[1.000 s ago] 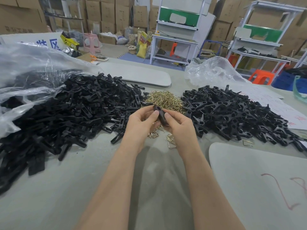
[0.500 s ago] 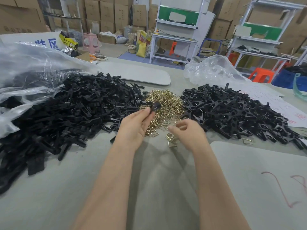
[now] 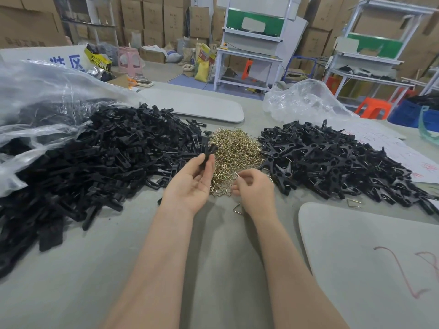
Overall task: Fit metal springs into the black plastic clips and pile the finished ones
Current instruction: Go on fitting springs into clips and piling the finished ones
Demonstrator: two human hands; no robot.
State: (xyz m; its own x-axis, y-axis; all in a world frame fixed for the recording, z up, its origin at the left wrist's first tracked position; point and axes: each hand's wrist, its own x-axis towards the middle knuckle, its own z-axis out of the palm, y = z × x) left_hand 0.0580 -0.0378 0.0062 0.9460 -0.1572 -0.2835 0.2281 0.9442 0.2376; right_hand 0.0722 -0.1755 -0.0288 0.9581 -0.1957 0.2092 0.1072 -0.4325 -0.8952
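Note:
My left hand (image 3: 190, 184) pinches a black plastic clip (image 3: 207, 150) between thumb and fingers, held upright above the table. My right hand (image 3: 255, 189) hovers low at the near edge of the brass spring heap (image 3: 236, 150), fingers curled and pinched together; whether a spring is between them is unclear. A large pile of black clip parts (image 3: 107, 160) lies to the left. Another pile of black clips (image 3: 332, 162), with wire showing in them, lies to the right. A loose spring (image 3: 238, 209) rests by my right wrist.
Clear plastic bags sit at the far left (image 3: 35, 103) and back right (image 3: 304, 100). Grey boards lie at the back (image 3: 194, 106) and near right (image 3: 368, 257). A white sheet with red writing (image 3: 408, 157) lies beyond the right pile. Another stray spring (image 3: 354, 203) lies nearby.
Both hands held the clip together a second ago. They have parted: my left hand keeps the clip and lifted it slightly, my right hand dropped to the springs.

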